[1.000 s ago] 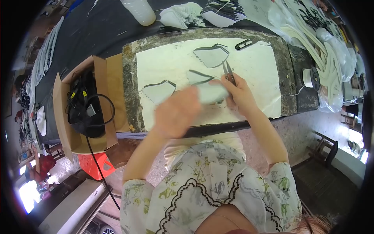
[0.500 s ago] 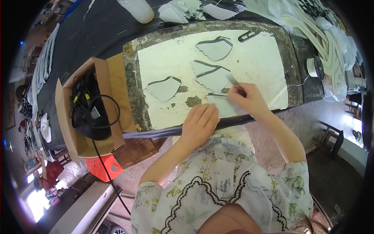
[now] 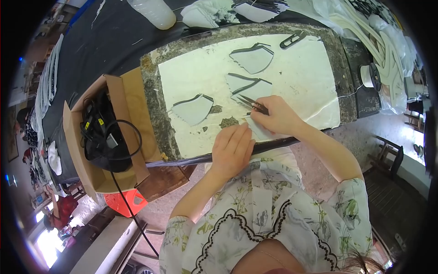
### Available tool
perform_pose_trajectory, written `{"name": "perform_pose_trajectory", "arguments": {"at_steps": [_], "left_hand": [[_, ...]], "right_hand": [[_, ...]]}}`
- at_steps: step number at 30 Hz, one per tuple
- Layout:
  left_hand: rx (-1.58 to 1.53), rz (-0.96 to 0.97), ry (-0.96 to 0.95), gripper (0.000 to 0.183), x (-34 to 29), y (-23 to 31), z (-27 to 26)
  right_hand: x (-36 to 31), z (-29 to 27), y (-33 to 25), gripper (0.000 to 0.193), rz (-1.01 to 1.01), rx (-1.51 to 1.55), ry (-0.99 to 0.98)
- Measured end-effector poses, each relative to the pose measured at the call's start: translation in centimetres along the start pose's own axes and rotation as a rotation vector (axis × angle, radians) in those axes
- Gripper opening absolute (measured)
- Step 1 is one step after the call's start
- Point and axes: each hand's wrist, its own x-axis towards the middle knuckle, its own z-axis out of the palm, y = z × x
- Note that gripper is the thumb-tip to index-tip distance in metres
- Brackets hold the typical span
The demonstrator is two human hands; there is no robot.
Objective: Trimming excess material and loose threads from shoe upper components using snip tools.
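My right hand (image 3: 276,115) is closed round a dark two-pronged tool (image 3: 253,104), tweezers or snips. Its slim points aim left, over the lower edge of the middle pale grey fabric piece (image 3: 250,85) with dark trim. Close to the board's near edge, my left hand (image 3: 232,148) lies with its fingers out flat. Its fingertips touch the left side of another pale fabric piece (image 3: 260,128), partly covered by my right hand. A trimmed fabric piece (image 3: 194,111) lies to the left, and a similar piece (image 3: 252,59) farther off.
White paper (image 3: 301,68) covers the worn board (image 3: 155,107). A black cutter-like tool (image 3: 291,41) rests at its far right, with a thread spool (image 3: 368,76) beyond. At left stands a cardboard box (image 3: 116,98) holding a black cabled object (image 3: 106,141). A plastic bottle (image 3: 155,13) lies at the back.
My right hand has moved left and slightly down, and the tool has swung from pointing away to pointing left. My left hand stays by the near fabric piece. The view has shifted slightly.
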Motion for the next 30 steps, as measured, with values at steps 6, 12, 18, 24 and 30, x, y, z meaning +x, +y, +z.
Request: {"name": "perform_pose_trajectory", "arguments": {"at_steps": [6,12,18,24,30], "left_hand": [[0.071,-0.056,-0.060,0.030,1.1,0.1,0.1],[0.091,-0.102,-0.115,0.036,0.9,0.5,0.2],[0.125,-0.216,-0.054,0.038,1.3,1.3,0.9],[0.241,-0.154,-0.086,0.033,1.1,1.3,0.8],[0.259,-0.101,-0.066,0.036,0.6,0.9,1.1]], "right_hand": [[0.0,-0.4,-0.4,0.021,-0.011,-0.046,0.002],[-0.9,-3.4,0.3,0.024,0.043,-0.054,0.038],[-1.1,-3.9,0.9,0.027,0.055,-0.047,0.057],[-0.9,-3.7,-0.4,0.027,0.044,-0.123,-0.106],[0.9,-1.6,0.4,0.026,-0.229,-0.328,-0.027]]}}
